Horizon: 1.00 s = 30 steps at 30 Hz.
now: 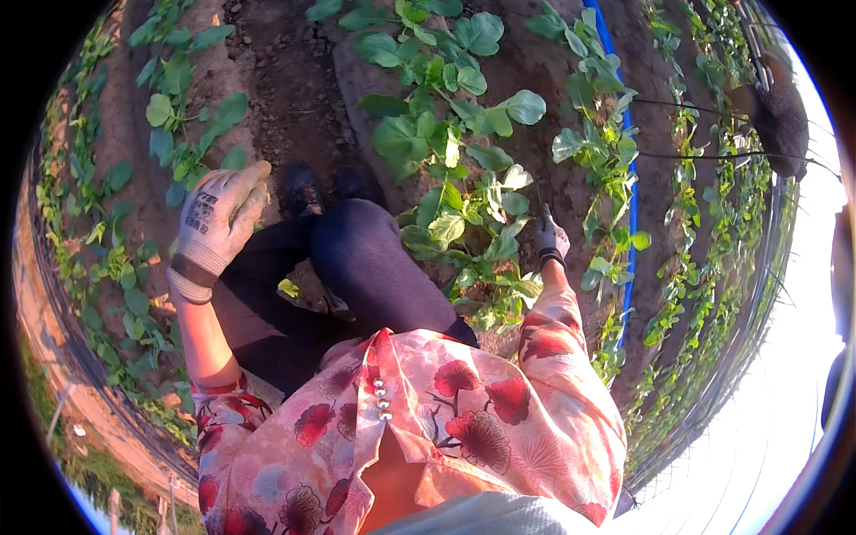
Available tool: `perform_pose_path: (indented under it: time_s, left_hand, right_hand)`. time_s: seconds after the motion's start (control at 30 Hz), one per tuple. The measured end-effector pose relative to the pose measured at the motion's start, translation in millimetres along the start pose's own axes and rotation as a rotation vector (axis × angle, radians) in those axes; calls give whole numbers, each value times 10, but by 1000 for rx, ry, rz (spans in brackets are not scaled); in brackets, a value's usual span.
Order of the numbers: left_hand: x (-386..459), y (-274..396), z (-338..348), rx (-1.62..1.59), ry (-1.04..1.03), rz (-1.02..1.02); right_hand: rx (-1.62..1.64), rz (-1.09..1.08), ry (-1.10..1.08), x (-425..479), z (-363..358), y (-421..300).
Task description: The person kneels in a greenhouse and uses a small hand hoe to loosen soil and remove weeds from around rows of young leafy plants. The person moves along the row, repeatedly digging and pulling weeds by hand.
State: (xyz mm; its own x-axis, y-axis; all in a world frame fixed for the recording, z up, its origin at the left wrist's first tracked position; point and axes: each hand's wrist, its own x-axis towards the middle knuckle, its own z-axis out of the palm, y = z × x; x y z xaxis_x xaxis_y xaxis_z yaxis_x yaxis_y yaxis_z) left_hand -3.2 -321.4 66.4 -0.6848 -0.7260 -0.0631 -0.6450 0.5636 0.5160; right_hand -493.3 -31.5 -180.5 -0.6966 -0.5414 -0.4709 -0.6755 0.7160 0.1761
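My left hand (224,210), in a light knit work glove with dark print on its back, is raised beside my left knee. Its fingers curl together, and whether anything is inside them cannot be seen. To the right, my right hand (552,237), in a similar grey glove, reaches down beside a row of broad-leaved green plants (448,224). Something thin and dark seems to extend up from its fingers, too unclear to name. Leaves are close to this hand on its left.
A blue hose (630,200) runs along the plant row on the right. More leafy rows (177,73) grow at the left, with a bare soil furrow (287,80) between. Dark cords (709,157) cross the far right. My dark shoes (304,187) stand in the furrow.
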Motion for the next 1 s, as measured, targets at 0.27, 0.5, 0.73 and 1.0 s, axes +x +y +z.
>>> perform_pose_path:
  time_s: [0.27,0.5,0.73,1.0]
  left_hand:
    - [-31,-50,27,79,-20,5]
    - [63,-1,38,99,-57,14]
    - [197,39,6,113,-117,-26]
    - [226,-97,76,98,-131,-93]
  right_hand:
    - [-16,-99,131,445,-159,-342]
    - [354,24,214,872,-186,-669]
    - [364,-189,253,1934,-295,-1449]
    - [167,-214,92,1983,-200,-1750]
